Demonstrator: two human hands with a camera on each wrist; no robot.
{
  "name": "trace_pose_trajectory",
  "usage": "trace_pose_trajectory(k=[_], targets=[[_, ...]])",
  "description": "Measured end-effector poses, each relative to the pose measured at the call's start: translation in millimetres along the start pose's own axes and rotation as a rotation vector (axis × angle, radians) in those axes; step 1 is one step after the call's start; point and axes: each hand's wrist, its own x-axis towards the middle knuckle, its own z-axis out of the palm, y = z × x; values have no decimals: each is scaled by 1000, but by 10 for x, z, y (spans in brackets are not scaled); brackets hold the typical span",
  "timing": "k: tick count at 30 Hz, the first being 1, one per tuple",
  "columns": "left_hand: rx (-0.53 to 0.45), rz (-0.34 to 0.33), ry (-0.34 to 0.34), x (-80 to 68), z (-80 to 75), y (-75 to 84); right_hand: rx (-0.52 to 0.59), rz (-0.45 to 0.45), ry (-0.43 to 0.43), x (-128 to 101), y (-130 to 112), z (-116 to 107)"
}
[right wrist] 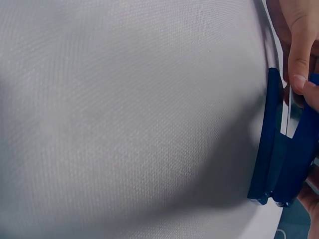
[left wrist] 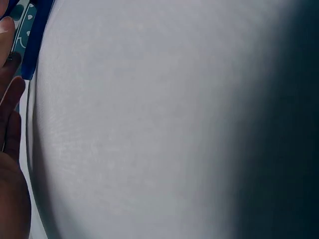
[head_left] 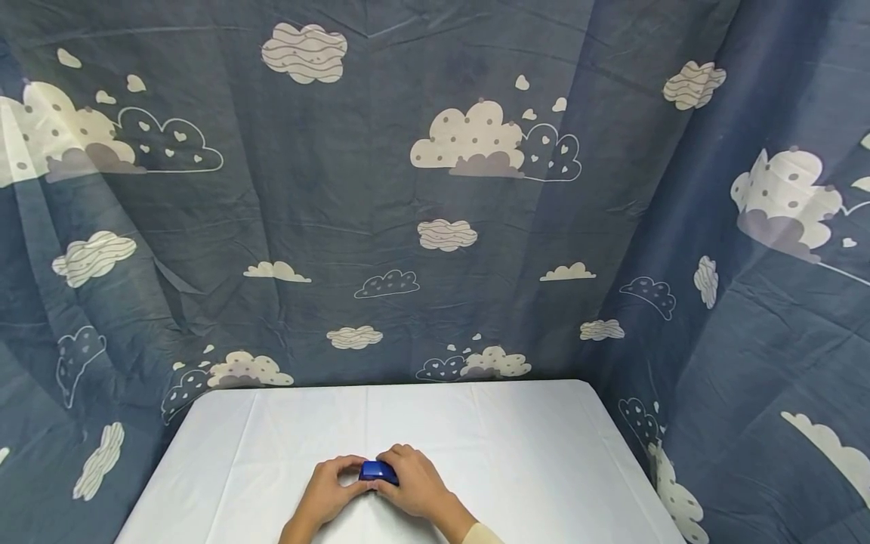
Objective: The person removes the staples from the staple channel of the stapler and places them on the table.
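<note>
A blue stapler [head_left: 378,472] is held between both hands over the white table. In the right wrist view the stapler [right wrist: 299,149] stands spread at its hinge, with bright metal between its two blue arms. My left hand [head_left: 328,491] pinches its left end, fingers and thumb bent round in a loop. My right hand [head_left: 416,483] grips the right end, thumb in front and fingers behind. The two thumbs come close together at the near side. In the left wrist view only a strip of the stapler [left wrist: 36,45] shows beside the left hand [left wrist: 12,184].
A white cloth-covered table [head_left: 530,453] spreads around the hands. Dark blue curtains [head_left: 381,189] with cloud prints hang behind it and on both sides.
</note>
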Motion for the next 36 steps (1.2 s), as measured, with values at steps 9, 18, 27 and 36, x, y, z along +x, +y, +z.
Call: trace_pose_trajectory(k=[9,18,27,36], targets=[[-36,-3,-15,-19,17,-9,3,-2,1,-7,-3,-27],[-48,-30,-39,-10,13,-46,39,25,1,-27,25,-115],[-32,-27,-27,0,16,-28,68,63,-9,-59,82,-243],[-32,-42,-13,-20,24,-14,162,122,-49,-125,180,-430]])
